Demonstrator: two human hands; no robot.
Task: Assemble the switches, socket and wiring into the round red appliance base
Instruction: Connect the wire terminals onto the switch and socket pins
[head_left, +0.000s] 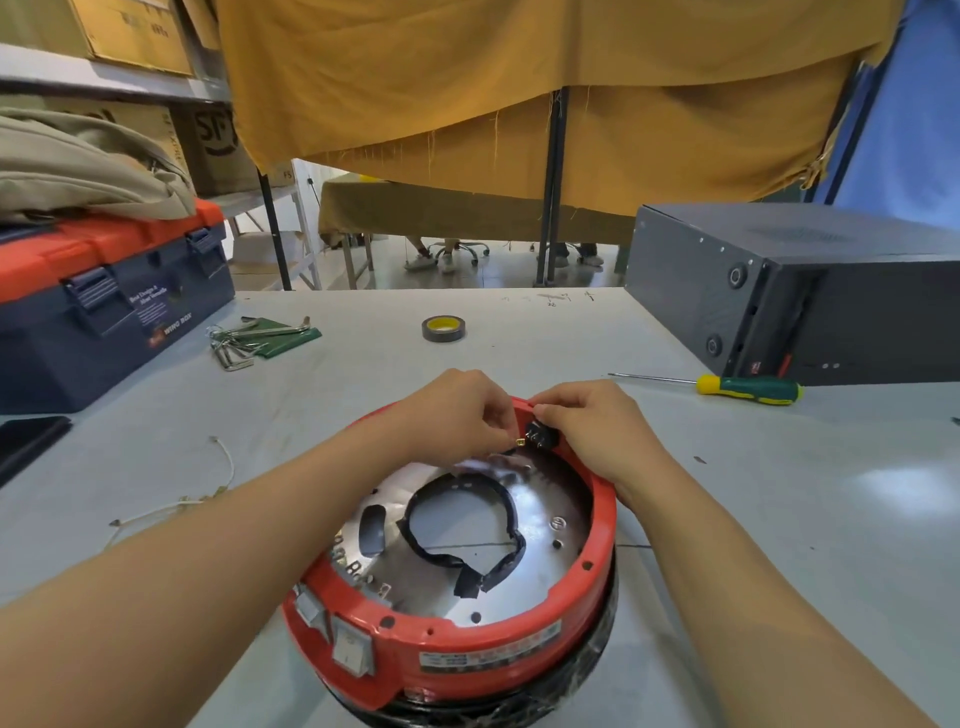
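One red base (605, 525), two switches (353, 647), one screwdriver (748, 388), one tape roll (443, 329).

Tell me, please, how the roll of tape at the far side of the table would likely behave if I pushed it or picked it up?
The roll of tape lies flat on its side on the table, so a push would probably slide it rather than roll it. Set on edge, its round shape would likely roll away. It looks small and hollow at the core, so probably light and easy to pinch.

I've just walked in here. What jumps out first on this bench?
The round red appliance base at centre front, shiny metal plate inside. Both hands meet at its far rim: the left hand pinches a small brass terminal, and the right hand steadies a black socket.
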